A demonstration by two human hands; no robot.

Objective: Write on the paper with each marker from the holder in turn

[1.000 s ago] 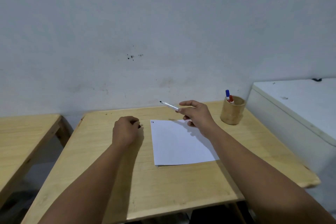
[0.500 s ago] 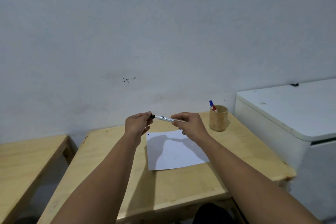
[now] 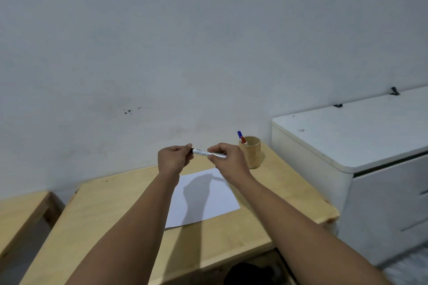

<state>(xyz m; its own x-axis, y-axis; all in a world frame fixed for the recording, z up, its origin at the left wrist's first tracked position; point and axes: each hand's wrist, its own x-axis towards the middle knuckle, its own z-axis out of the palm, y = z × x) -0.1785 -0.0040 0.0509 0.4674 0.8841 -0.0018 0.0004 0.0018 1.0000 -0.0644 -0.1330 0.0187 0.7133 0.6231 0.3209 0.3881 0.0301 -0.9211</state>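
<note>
Now both hands hold the marker (image 3: pixel 207 153) up above the paper (image 3: pixel 208 201), as half a second ago; a second ago the right hand (image 3: pixel 228 161) held it alone while the left hand (image 3: pixel 173 159) rested on the table (image 3: pixel 111 210). Left fingers pinch its black end, right fingers clasp the white barrel. Its long axis runs nearly level, left to right, black end pointing left. The holder (image 3: pixel 251 154) stands just beyond, with a blue-capped and a red-capped marker inside.
</note>
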